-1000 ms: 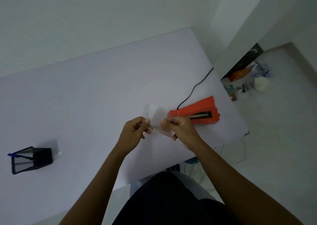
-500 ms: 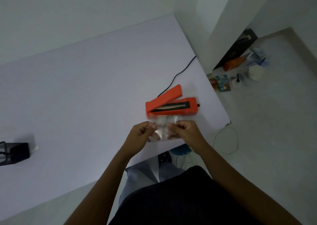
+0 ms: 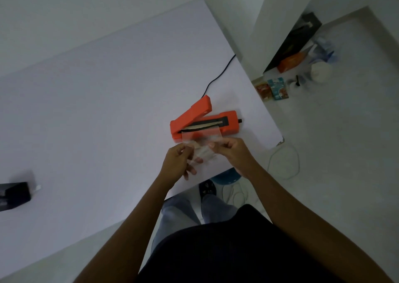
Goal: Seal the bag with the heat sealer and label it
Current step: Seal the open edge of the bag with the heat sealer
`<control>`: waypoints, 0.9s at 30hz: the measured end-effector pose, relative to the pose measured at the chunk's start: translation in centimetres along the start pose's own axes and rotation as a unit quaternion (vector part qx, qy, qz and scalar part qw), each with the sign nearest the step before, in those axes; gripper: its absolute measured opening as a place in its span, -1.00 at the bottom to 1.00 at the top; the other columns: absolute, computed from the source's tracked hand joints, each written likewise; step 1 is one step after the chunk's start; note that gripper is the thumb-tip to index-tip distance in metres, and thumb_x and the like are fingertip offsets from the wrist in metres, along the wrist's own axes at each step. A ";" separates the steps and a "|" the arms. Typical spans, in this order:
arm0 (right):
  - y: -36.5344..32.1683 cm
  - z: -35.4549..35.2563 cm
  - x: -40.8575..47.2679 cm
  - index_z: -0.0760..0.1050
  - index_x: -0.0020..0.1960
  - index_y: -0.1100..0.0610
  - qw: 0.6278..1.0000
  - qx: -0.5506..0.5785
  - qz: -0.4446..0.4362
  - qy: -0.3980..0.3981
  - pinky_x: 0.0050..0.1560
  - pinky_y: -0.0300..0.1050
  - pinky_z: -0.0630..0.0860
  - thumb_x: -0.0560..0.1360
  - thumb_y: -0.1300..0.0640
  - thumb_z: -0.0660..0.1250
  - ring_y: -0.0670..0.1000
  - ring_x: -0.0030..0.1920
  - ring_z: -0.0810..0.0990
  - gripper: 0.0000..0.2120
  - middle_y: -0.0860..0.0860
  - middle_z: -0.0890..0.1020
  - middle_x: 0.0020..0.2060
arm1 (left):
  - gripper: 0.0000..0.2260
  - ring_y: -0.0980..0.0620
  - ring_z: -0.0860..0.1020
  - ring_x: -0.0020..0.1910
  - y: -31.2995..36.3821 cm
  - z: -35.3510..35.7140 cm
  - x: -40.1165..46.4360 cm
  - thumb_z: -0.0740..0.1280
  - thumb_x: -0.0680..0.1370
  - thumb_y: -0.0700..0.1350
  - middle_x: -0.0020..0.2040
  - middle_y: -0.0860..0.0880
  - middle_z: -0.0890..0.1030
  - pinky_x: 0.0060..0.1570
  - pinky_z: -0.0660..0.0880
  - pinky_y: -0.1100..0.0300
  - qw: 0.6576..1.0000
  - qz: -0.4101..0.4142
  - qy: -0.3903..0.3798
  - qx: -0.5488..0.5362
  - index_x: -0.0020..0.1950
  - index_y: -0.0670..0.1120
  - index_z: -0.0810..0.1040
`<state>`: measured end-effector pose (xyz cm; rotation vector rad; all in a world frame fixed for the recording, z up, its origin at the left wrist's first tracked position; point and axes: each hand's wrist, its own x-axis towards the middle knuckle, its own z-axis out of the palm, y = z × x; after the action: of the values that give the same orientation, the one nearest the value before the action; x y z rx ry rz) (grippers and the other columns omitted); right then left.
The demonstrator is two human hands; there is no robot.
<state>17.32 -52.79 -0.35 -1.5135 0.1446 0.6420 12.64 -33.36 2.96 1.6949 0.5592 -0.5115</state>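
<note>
Bag: small clear plastic bag [image 3: 201,141], held above the bench [image 3: 97,114] near its right front corner; its top edge lies over the front of the heat sealer, just short of the sealing strip.
Left hand: left hand [image 3: 179,162] pinches the bag's left side between thumb and fingers; the lower fingers are loosely spread beneath the plastic.
Right hand: right hand [image 3: 234,152] pinches the bag's right side between thumb and forefinger, with the remaining fingers curled in.
Heat sealer: orange heat sealer [image 3: 205,123] stands on the bench close to the right edge; the upper arm is raised at an angle, exposing the dark sealing strip.
Cord: black cord [image 3: 218,77] runs from the rear of the sealer toward the far right corner of the bench.
Holder: black holder [image 3: 14,195] sits at the left edge of the bench, partly cut off by the frame.
Floor: assorted small packages [image 3: 272,88] lie on the floor to the right of the bench.
</note>
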 end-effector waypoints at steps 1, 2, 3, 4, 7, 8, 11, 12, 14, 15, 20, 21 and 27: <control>0.1 0.0 0.0 0.67 0.01 0.23 1.000 -0.005 0.004 0.002 0.01 -0.01 0.65 0.51 0.17 0.45 0.12 -0.06 0.70 -0.86 0.12 0.74 -0.11 | -0.72 0.00 0.56 -0.50 -0.2 0.0 0.1 0.16 0.68 -0.04 -0.17 -0.09 0.72 -0.55 0.44 0.23 1.000 0.001 0.018 0.020 0.02 -0.15 0.59; 0.4 0.0 0.1 0.67 0.05 0.23 1.000 -0.013 0.012 0.009 -0.01 0.00 0.65 0.52 0.16 0.43 0.13 -0.05 0.70 -0.83 0.12 0.74 -0.10 | -0.72 0.09 0.51 -0.55 -0.5 0.1 0.2 0.18 0.67 -0.04 -0.21 -0.08 0.71 -0.56 0.41 0.26 0.998 0.004 0.041 0.044 -0.02 -0.17 0.61; 0.7 0.1 0.1 0.67 0.06 0.22 0.999 -0.021 0.020 0.018 -0.04 0.02 0.66 0.52 0.14 0.43 0.15 -0.04 0.71 -0.81 0.12 0.74 -0.10 | -0.71 0.14 0.48 -0.58 -0.6 0.2 0.4 0.21 0.66 -0.04 -0.25 -0.07 0.70 -0.56 0.39 0.27 0.995 0.012 0.065 0.070 -0.07 -0.17 0.62; 0.9 0.2 0.2 0.67 0.06 0.20 0.999 -0.031 0.023 0.030 -0.07 0.04 0.66 0.53 0.11 0.42 0.16 -0.06 0.71 -0.81 0.11 0.74 -0.11 | -0.70 0.15 0.48 -0.57 -0.7 0.4 0.6 0.22 0.65 -0.05 -0.29 -0.05 0.67 -0.52 0.40 0.28 0.991 0.024 0.087 0.100 -0.13 -0.17 0.64; 1.2 0.5 0.5 0.68 -0.01 0.16 0.997 -0.046 0.024 0.060 -0.20 -0.04 0.63 0.55 0.08 0.40 0.09 -0.18 0.70 -0.83 0.10 0.74 -0.18 | -0.65 0.10 0.56 -0.42 -0.8 0.7 1.5 0.22 0.64 0.00 -0.34 0.00 0.64 -0.38 0.41 0.30 0.963 0.028 0.127 0.236 -0.23 -0.11 0.64; 1.1 0.6 0.6 0.68 -0.03 0.17 0.997 -0.053 0.018 0.061 -0.22 -0.09 0.63 0.55 0.08 0.39 0.07 -0.21 0.70 -0.83 0.10 0.74 -0.21 | -0.65 0.06 0.58 -0.39 -0.7 0.8 1.8 0.20 0.64 0.01 -0.34 0.02 0.63 -0.37 0.39 0.31 0.951 0.015 0.130 0.280 -0.24 -0.09 0.62; 1.1 0.7 1.1 0.67 -0.10 0.25 0.996 -0.061 0.009 0.068 -0.19 -0.19 0.57 0.57 0.09 0.38 0.02 -0.26 0.66 -0.77 0.16 0.71 -0.25 | -0.70 0.01 0.62 -0.30 -0.6 1.0 3.2 0.19 0.65 -0.03 -0.27 -0.01 0.65 -0.33 0.43 0.29 0.971 -0.013 0.087 0.221 -0.15 -0.11 0.62; 1.1 0.7 1.4 0.65 -0.13 0.28 0.995 -0.063 0.007 0.075 -0.17 -0.15 0.54 0.56 0.04 0.38 0.05 -0.29 0.62 -0.71 0.24 0.68 -0.26 | -0.71 -0.01 0.63 -0.29 -0.5 1.1 3.6 0.20 0.65 -0.05 -0.24 -0.06 0.67 -0.32 0.48 0.28 0.987 -0.028 0.075 0.141 -0.11 -0.15 0.62; 1.2 0.6 1.9 0.59 -0.15 0.36 0.993 -0.075 0.014 0.084 -0.17 -0.02 0.51 0.53 -0.07 0.39 0.10 -0.31 0.59 -0.56 0.37 0.61 -0.24 | -0.72 -0.02 0.64 -0.28 -0.4 1.4 4.1 0.23 0.64 -0.07 -0.19 -0.16 0.68 -0.31 0.55 0.26 0.995 -0.058 0.081 -0.001 -0.06 -0.24 0.63; 1.2 0.7 2.1 0.59 -0.11 0.37 0.993 -0.077 0.021 0.088 -0.16 0.03 0.55 0.54 -0.06 0.39 0.09 -0.31 0.63 -0.56 0.36 0.62 -0.23 | -0.72 -0.02 0.64 -0.26 -0.5 1.5 4.3 0.25 0.64 -0.07 -0.17 -0.18 0.68 -0.30 0.56 0.26 0.993 -0.069 0.090 -0.041 -0.04 -0.26 0.62; 1.2 1.2 2.8 0.64 -0.04 0.24 0.992 -0.068 0.043 0.102 -0.11 0.06 0.67 0.56 0.03 0.38 0.08 -0.24 0.70 -0.75 0.21 0.70 -0.17 | -0.71 -0.07 0.61 -0.17 -1.4 2.3 5.0 0.21 0.66 -0.05 -0.13 -0.17 0.64 -0.20 0.56 0.17 0.985 -0.079 0.109 -0.108 0.00 -0.23 0.60; 1.4 1.3 2.9 0.64 -0.06 0.24 0.991 -0.064 0.051 0.108 -0.05 0.17 0.67 0.54 0.00 0.40 0.19 -0.20 0.70 -0.72 0.25 0.69 -0.17 | -0.72 -0.08 0.61 -0.18 -1.2 2.4 4.9 0.20 0.67 -0.04 -0.10 -0.18 0.64 -0.21 0.57 0.16 0.983 -0.082 0.111 -0.122 0.01 -0.20 0.59; 2.1 1.7 3.1 0.63 -0.15 0.26 0.986 -0.065 0.075 0.136 -0.09 0.26 0.62 0.52 0.04 0.41 0.27 -0.26 0.63 -0.74 0.32 0.64 -0.23 | -0.71 -0.10 0.58 -0.26 -1.1 2.8 5.2 0.14 0.69 -0.06 -0.11 -0.12 0.64 -0.20 0.60 0.14 0.974 -0.095 0.110 -0.174 0.16 -0.23 0.55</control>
<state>18.41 -50.43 -3.47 -1.7251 0.4357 0.5686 15.92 -35.45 -1.57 1.3763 0.9241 -0.3373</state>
